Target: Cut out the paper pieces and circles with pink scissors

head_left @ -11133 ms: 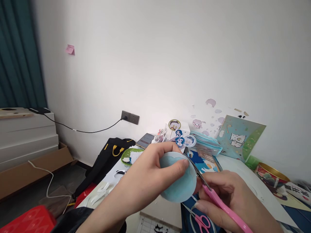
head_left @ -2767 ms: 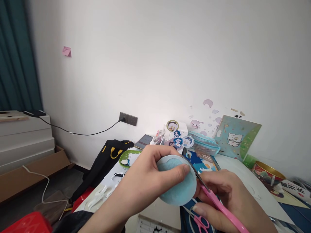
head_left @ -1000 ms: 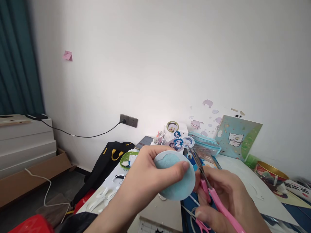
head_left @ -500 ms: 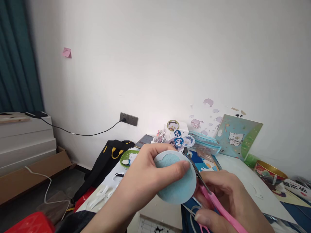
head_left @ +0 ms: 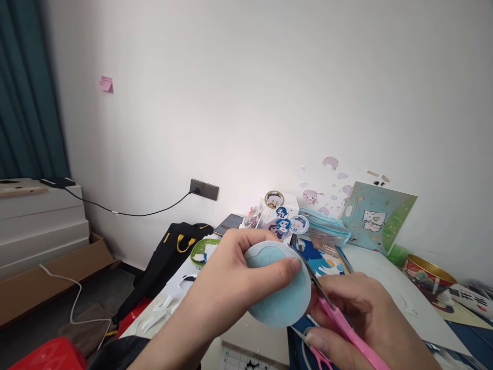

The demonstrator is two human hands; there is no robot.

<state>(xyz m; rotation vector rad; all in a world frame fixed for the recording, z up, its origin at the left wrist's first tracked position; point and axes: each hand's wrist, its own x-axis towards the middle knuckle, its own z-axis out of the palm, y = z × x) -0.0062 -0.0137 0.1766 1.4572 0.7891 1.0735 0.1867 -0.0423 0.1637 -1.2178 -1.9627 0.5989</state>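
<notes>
My left hand pinches a round paper cutout, pale blue in the middle with a whitish rim, thumb across its face. In my right hand are pink-handled scissors, their metal blades lying along the disc's upper right edge. Whether the blades are closed on the paper I cannot tell. My right fingers sit close beside the disc's right side. A second pink handle loop and a pointed metal tip show below, near my right thumb.
White paper scraps lie on the table at left. Behind the hands are cut-out stickers, a clear blue-edged pouch and a green illustrated card against the wall. A red tin stands at right; a black bag is at left.
The paper disc has tipped and shifted down slightly at its lower edge. The scissors and my right hand have moved only a little; my left hand keeps its hold.
</notes>
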